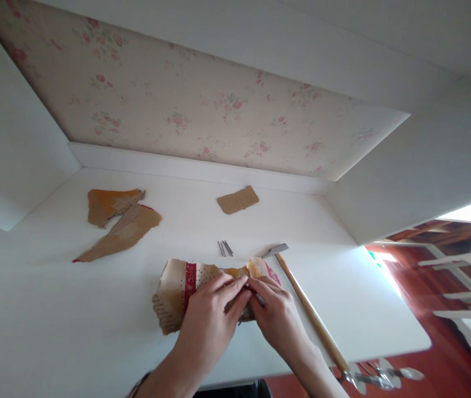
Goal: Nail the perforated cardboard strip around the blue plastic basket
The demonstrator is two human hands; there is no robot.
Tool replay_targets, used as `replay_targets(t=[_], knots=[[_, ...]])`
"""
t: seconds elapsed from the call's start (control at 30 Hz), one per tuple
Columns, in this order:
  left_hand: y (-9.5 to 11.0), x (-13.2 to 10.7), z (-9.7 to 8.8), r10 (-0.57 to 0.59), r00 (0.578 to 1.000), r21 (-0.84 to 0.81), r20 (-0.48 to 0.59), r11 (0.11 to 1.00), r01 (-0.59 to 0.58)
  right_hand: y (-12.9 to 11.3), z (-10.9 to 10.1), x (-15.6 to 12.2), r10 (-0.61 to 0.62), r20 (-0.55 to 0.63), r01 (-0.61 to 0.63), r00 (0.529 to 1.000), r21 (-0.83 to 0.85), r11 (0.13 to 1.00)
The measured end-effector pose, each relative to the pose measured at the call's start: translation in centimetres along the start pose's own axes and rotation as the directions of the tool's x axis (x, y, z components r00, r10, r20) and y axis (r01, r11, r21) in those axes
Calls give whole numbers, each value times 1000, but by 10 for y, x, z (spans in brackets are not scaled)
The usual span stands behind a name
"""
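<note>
A creased tan sheet (175,282) with rows of small holes and a red printed band lies near the table's front edge. My left hand (214,301) is closed on the sheet's right part, thumb and fingers pinched together. Close against it, my right hand (272,307) pinches the same area, fingertips meeting the left ones. Something dark and shiny shows below the fingertips, but I cannot make out what it is. Just beyond the hands lie thin metal pins (224,248). To the right rests a hammer (310,309) with a long wooden handle and a grey metal head.
Torn brown pieces (125,226) lie at the left on the white table (73,315). A small perforated tan rectangle (238,200) sits near the back ledge. White panels flank both sides. Metal utensils (380,376) show past the front edge, and white furniture (467,271) stands beyond on the right.
</note>
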State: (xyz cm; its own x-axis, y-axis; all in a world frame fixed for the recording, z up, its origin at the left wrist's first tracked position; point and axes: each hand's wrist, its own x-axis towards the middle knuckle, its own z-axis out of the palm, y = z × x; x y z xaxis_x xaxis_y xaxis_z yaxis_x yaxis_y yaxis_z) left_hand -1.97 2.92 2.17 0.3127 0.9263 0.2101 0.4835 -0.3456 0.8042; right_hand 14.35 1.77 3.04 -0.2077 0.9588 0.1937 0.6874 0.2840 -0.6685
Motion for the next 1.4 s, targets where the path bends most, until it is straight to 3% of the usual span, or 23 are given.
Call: replay_targets(t=[0.17,0.33,0.57,0.67,0.83,0.93,1.07,1.13,1.23,1.4], knots=[[-2,3,1,48,999,37,-22,998,-47,2,3,0,84,12,-83,996,-79,993],[1,6,3,114,990,98,-78,989,-106,6,7,-2,126,-37,-127,991,-25,992],[0,12,7,24,999,-38,-23,999,-24,9,10,-3,122,-19,-123,992,-59,991],[-5,10,8,37,999,-68,-11,997,-38,9,11,-3,157,-4,-157,988,-71,985],[-10,8,10,108,993,-36,-48,993,-110,1,-5,-4,151,48,-150,987,-40,988],[-12,7,10,122,992,-6,-44,992,-123,3,-24,-7,190,-72,-187,979,46,981],[-17,5,11,155,986,4,-61,988,-155,40,-40,-16,357,-324,-347,876,93,933],[-20,4,12,183,979,23,-85,983,-182,68,-38,-23,416,-375,-473,828,-71,878],[-22,3,13,221,970,57,-106,975,-216,104,-26,-33,495,-308,-583,813,-442,682],[-22,2,12,238,965,81,-105,970,-231,121,-6,-41,571,-260,-620,779,-459,636]])
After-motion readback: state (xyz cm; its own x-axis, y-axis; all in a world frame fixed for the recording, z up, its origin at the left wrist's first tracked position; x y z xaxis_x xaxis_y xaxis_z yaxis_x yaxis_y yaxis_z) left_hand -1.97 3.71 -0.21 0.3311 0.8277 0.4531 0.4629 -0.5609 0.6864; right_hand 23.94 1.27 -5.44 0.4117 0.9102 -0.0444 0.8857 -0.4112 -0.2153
